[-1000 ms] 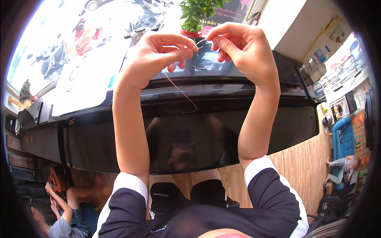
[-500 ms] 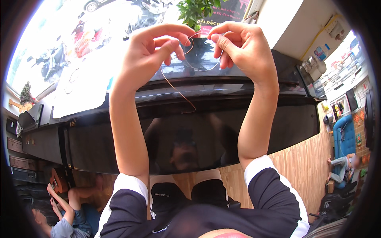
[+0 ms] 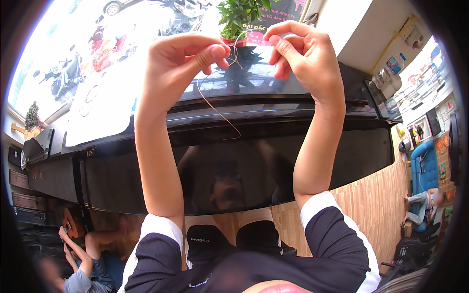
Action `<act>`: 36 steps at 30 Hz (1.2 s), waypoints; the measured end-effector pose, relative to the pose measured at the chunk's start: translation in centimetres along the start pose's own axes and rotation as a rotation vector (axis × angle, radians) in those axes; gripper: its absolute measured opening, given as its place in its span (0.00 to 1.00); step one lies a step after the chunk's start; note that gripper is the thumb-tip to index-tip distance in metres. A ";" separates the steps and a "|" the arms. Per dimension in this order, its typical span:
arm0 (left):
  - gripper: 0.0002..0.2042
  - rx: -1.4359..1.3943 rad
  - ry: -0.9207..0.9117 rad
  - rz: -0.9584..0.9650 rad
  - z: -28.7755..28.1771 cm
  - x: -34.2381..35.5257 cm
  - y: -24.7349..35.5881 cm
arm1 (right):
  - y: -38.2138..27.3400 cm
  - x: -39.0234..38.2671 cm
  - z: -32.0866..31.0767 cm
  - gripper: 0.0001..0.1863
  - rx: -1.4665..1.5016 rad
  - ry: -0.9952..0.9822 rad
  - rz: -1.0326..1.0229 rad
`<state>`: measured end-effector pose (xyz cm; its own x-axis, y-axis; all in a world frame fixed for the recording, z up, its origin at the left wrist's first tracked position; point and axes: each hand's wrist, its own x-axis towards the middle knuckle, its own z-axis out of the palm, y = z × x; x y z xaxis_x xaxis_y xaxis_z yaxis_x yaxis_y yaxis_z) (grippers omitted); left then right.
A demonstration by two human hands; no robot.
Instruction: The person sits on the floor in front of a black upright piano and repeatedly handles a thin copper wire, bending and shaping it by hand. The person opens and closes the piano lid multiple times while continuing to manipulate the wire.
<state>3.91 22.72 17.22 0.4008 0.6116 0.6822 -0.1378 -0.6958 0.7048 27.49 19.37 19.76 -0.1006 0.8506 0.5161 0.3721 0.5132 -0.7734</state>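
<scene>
My left hand [image 3: 207, 56] pinches a thin copper-coloured metal string [image 3: 215, 108] between thumb and fingers. Above the fingertips, the string bends into a small loop; its long tail hangs below the hand, curling at the end. To the right of the loop is my right hand [image 3: 273, 43], thumb and forefinger brought together and the other fingers curled. Whether any string lies in that pinch cannot be made out. Both hands are raised over a glossy black piano-like cabinet [image 3: 239, 161], whose front reflects me.
A potted green plant [image 3: 239, 19] stands just beyond the hands, before a dark printed sign [image 3: 288, 12]. A white sheet [image 3: 97, 115] lies at left. At lower left a person [image 3: 83, 259] sits with a guitar [image 3: 73, 223]; another person [image 3: 424, 205] sits by a blue sofa [image 3: 424, 166].
The wide loop between my hands has shrunk, and the string no longer visibly reaches my right hand. My right hand has moved slightly up and right; the left has shifted slightly left.
</scene>
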 end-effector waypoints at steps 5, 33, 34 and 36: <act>0.10 -0.119 0.182 -0.110 0.6 0.1 0.2 | 0.6 0.3 -0.2 0.06 0.003 0.081 -0.100; 0.06 0.266 -0.005 0.028 1.2 0.3 0.1 | -0.3 0.4 0.6 0.06 -0.032 -0.056 0.097; 0.06 0.335 -0.018 0.050 1.2 0.4 0.4 | -0.3 0.4 0.6 0.06 -0.036 -0.058 0.095; 0.06 0.411 -0.009 0.084 1.3 0.5 0.5 | -0.3 0.4 0.6 0.06 -0.043 -0.048 0.090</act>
<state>5.17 22.18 17.67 0.4120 0.5442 0.7308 0.2018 -0.8366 0.5093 26.83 19.60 19.96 -0.1092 0.8979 0.4264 0.4210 0.4303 -0.7985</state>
